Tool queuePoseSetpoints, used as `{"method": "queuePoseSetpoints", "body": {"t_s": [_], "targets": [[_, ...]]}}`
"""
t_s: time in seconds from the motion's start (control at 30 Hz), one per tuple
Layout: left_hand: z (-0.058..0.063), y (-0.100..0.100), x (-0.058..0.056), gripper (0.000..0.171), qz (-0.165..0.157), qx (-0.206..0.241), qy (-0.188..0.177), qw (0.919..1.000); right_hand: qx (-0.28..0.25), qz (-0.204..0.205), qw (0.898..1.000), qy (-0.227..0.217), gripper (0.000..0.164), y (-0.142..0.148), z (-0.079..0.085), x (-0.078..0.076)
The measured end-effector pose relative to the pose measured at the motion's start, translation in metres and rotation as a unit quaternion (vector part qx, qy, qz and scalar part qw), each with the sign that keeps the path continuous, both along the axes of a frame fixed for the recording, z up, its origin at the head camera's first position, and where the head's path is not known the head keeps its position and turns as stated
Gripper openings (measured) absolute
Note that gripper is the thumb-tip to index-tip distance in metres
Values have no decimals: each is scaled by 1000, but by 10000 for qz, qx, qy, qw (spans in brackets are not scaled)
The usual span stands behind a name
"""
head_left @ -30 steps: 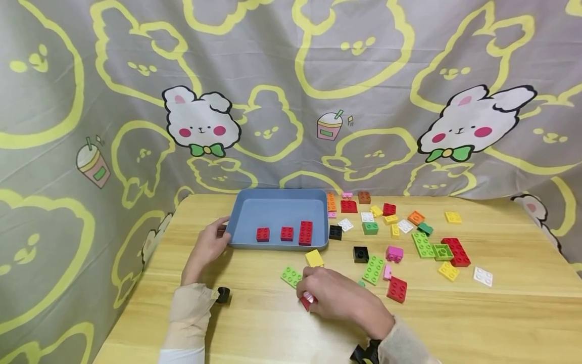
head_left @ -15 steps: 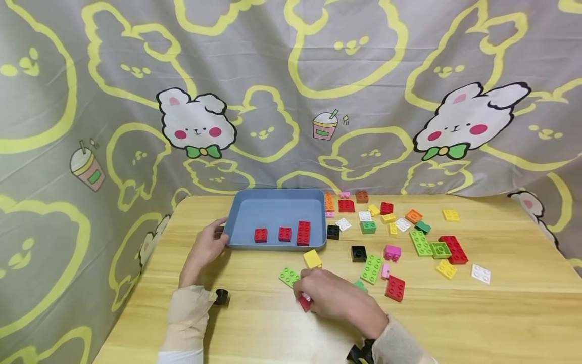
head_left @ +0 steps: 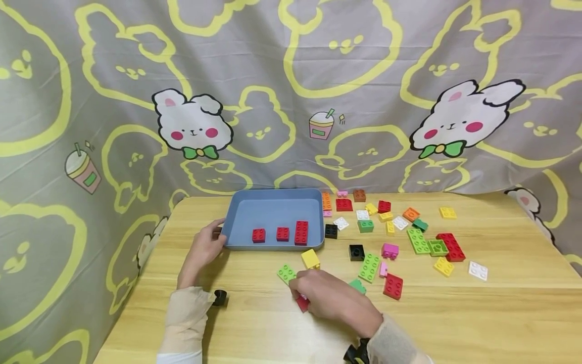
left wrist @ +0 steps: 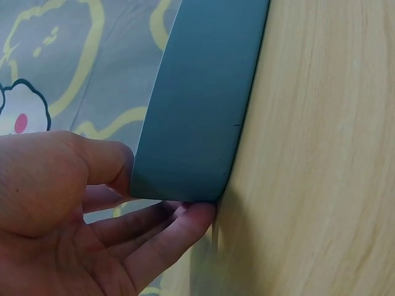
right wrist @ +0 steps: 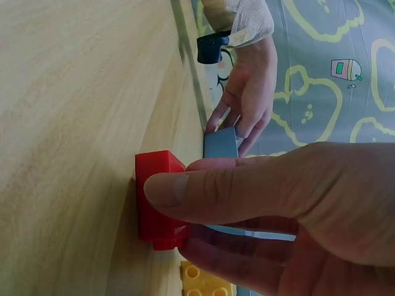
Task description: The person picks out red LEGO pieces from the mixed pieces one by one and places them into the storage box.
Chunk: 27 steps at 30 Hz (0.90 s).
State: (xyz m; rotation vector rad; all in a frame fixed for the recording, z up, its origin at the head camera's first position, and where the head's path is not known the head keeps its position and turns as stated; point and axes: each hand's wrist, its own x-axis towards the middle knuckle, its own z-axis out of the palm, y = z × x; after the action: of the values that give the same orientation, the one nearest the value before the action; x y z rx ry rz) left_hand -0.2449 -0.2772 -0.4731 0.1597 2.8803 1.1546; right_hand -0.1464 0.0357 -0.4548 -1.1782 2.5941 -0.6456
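One red brick (right wrist: pixel 157 222): I am seeing the right hand (head_left: pixel 328 296) pinching it between thumb and fingers, near side of the bench (head_left: pixel 254 328). One blue tray (head_left: pixel 273 210), far side: left hand (head_left: pixel 204 248) gripping its left end.

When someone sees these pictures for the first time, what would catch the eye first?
The grey cloth with yellow cartoon outlines fills the background. Before it, the left hand holds the near left corner of a shallow blue-grey rectangular tray with three red studded bricks inside. Nearer the camera, the right hand pinches another red brick.
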Motion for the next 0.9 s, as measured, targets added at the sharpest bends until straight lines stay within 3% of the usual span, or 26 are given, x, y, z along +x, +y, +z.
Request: {"method": "queuePoseSetpoints", "body": {"t_s": [0.9], "targets": [[-2,-1,-1,50,-36,-1,61,10000,-9,-64,10000,5,21,6,12,-1]]}}
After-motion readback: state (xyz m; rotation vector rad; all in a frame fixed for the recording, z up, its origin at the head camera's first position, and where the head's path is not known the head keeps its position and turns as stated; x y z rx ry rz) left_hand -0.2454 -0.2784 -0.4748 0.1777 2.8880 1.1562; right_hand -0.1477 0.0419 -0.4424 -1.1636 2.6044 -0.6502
